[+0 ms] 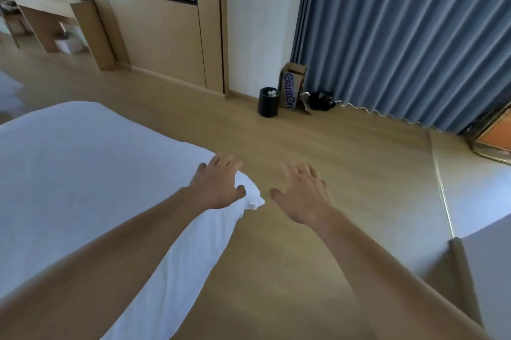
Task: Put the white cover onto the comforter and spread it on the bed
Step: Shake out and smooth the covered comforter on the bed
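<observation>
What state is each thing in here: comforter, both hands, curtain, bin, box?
comforter: white, spread smooth
left hand: palm down on the comforter's corner
right hand: open over the floor, holding nothing
curtain: drawn shut
bin: upright, paper inside
box: upright, top open

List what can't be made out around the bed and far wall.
Head view:
1. White cover: frame's left edge cuts it; opaque fabric hides whether the comforter is inside.
2. Left hand: grip or mere press on the corner, hidden by the hand's back.
3. Black bin: contents too small.
4. Dark heap by curtain: blurred.
</observation>
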A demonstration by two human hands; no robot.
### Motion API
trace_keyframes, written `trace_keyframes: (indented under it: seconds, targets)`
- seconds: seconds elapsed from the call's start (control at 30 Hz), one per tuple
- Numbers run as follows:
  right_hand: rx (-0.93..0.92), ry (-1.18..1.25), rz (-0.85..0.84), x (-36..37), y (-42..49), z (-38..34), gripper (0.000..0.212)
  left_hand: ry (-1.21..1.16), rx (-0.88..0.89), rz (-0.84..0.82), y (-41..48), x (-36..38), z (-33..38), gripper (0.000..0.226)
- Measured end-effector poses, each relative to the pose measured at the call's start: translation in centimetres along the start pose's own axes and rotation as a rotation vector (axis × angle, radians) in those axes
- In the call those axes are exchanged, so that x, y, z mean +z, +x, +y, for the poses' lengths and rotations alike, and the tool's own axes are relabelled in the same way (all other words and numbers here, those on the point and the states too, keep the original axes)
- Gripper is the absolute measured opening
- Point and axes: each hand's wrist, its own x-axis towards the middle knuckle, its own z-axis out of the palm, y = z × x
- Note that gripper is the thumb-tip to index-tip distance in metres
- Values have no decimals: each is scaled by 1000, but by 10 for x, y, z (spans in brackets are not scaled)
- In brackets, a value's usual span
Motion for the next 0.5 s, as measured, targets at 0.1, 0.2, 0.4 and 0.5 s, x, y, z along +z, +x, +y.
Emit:
trace_keyframes:
  seconds: [0.1, 0.2, 0.4, 0.5]
  targets:
    - [26, -17, -2, -18, 54, 31, 60, -7, 32, -7, 70, -6, 19, 63]
    - [16, -39, 2, -35, 113, 63, 59, 6, 33, -11, 139, -14, 37, 71]
    - [-61, -56, -6, -81, 227, 112, 65, -60, -46, 26, 256, -48, 66, 74]
    - [-98, -67, -15, -99, 287, 126, 69, -58, -63, 46, 308, -65, 74, 75]
